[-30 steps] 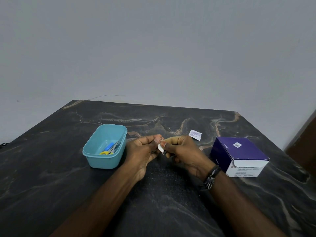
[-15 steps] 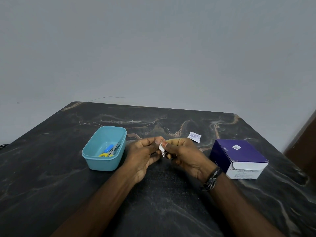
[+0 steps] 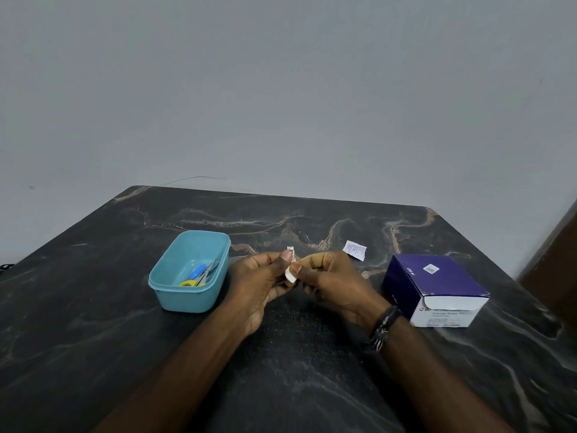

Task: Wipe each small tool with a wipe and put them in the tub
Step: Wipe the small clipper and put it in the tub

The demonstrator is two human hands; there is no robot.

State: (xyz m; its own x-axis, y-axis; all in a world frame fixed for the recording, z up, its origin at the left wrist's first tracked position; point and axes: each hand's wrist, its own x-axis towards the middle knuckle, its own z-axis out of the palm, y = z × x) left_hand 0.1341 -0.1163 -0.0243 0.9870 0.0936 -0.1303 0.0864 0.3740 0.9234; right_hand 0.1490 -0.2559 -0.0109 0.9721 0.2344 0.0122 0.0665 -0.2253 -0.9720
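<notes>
A dark marble-patterned table [image 3: 93, 323] stands against a plain grey wall. The teal plastic tub [image 3: 175, 295] already holds small scissors with yellow and blue handles [image 3: 199, 275], so at least one tool looks done. Both hands meet beside it: the left hand [image 3: 259, 282] pinches a small metal tool [image 3: 289, 250], the right hand [image 3: 331, 279] pinches a white wipe [image 3: 291, 276] against it. A torn white sachet [image 3: 355, 250] and purple cardboard box [image 3: 437, 285] lie clear of the path.

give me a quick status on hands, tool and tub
Left hand pinches small metal tool; right hand rubs it with white wipe. Tub holds scissors. Nothing between hands and tub.
</notes>
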